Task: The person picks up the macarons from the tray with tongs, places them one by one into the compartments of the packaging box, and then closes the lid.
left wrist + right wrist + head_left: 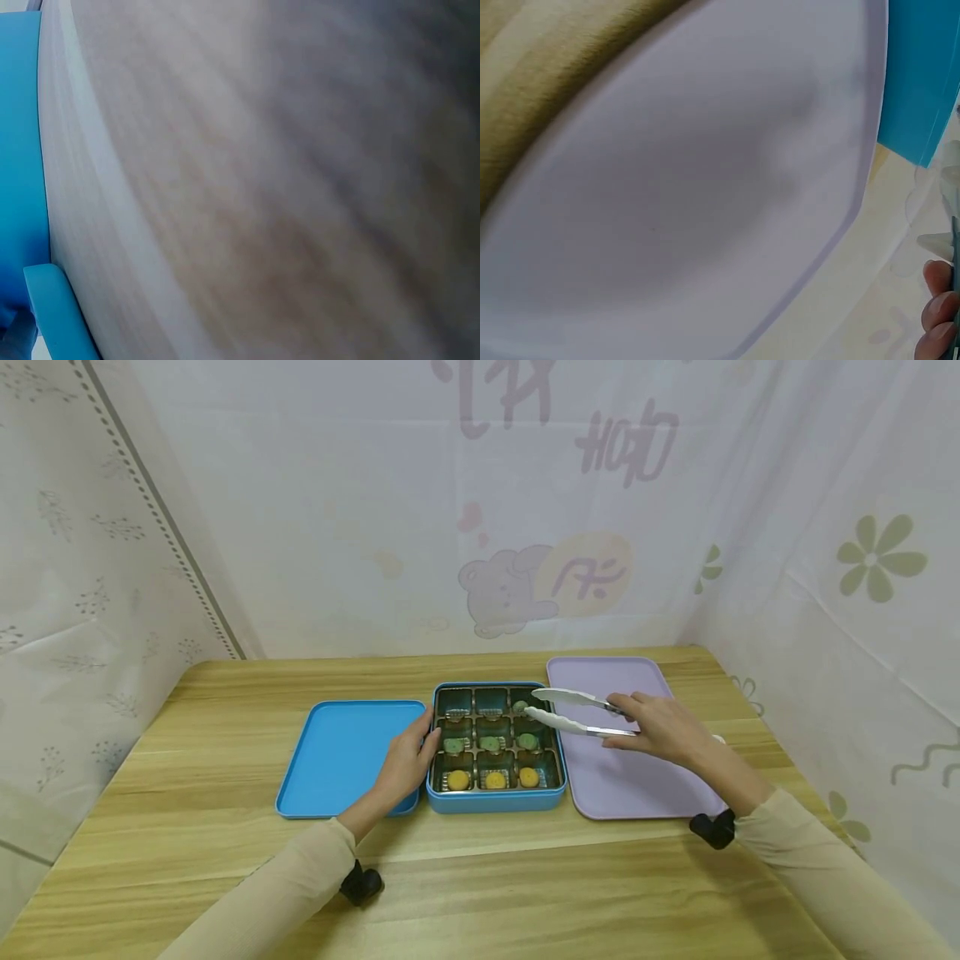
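A blue box (495, 802) stands on the table with a divided insert inside. Three yellow cookies, one of them a yellow cookie (495, 780), lie in the near row, and three green ones, such as a green cookie (491, 743), in the middle row. My right hand (660, 727) grips metal tongs (558, 721) with white tips. The tips reach over the far right compartment, by a dark green cookie (520, 706); whether they touch it I cannot tell. Against the box's left side rests my left hand (405, 760), fingers and thumb extended along the wall.
Left of the box lies a blue lid (352, 752), partly under the left forearm. A pale purple tray (622, 785) lies to the right, beneath the right hand. Printed cloth (337, 527) hangs behind the wooden table (480, 893) and at both sides.
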Demonstrator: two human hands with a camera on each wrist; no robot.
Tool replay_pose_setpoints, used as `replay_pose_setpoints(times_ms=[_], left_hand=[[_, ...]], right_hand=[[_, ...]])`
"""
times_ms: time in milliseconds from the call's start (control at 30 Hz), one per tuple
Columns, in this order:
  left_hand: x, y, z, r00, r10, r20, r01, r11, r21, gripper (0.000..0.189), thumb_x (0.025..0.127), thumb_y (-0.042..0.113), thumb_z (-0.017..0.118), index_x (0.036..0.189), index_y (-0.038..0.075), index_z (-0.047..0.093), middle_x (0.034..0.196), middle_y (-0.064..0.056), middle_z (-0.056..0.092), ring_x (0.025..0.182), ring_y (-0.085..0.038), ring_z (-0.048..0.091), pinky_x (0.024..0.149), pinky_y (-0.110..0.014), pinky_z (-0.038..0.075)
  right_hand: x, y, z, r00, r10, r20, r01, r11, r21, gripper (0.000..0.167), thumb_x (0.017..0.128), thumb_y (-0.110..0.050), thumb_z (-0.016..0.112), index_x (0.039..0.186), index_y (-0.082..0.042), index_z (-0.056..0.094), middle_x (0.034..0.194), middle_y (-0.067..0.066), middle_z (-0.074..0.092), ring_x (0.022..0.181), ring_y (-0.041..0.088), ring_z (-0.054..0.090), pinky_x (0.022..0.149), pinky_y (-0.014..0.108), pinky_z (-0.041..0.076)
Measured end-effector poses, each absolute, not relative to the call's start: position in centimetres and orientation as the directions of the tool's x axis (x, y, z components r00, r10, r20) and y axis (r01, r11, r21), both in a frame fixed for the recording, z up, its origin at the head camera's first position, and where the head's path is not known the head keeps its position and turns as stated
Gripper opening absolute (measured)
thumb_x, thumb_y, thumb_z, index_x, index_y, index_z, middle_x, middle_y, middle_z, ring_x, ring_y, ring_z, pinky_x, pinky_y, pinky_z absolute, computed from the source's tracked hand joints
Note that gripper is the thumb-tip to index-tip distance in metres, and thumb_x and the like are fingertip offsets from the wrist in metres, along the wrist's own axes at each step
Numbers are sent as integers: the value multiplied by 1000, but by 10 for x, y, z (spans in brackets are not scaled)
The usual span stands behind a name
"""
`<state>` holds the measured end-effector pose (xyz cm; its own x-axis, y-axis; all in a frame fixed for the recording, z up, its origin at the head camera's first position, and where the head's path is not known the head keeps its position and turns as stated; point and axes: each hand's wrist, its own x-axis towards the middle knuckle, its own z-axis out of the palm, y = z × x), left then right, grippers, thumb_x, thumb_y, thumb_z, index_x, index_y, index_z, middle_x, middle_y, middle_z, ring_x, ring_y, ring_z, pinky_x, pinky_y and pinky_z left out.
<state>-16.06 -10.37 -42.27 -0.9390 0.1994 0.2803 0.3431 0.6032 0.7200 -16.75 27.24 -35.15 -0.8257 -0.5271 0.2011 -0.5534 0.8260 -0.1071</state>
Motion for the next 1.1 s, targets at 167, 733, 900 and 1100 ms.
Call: replay_pose_setpoints(times_ms=[167,733,900,1100], left_hand=[[-161,-104,-423,-939,200,280,343,602,721,49,101,15,45,143,-7,31,143,-25,39,113,-38,55,90,-49,47],[-162,-103,-425,-930,205,304,365,598,713,48,100,13,46,142,-8,33,142,-25,40,117,-39,53,92,-49,46],[-163,-104,-426,-937,199,287,348,591,728,49,101,14,46,143,-7,33,143,-25,39,127,-38,44,97,-50,43],[-163,-104,-425,-940,194,282,341,582,738,49,100,14,46,143,-6,33,143,-25,39,129,-37,42,98,-50,42]], right_hand=[[-165,291,-354,-850,-452,272,-506,844,-179,52,75,-32,79,113,-3,58,85,12,64,72,25,62,56,37,49],[-142,407,-388,-958,13,287,-66,963,-263,58,83,-40,70,115,5,53,69,11,53,58,25,48,46,32,33],[-132,427,-397,-961,78,266,2,962,-274,66,83,-41,69,119,11,51,73,19,57,59,27,48,46,31,33],[-122,438,-406,-964,130,233,55,951,-304,62,84,-40,69,106,15,54,74,21,58,59,24,48,47,28,32]])
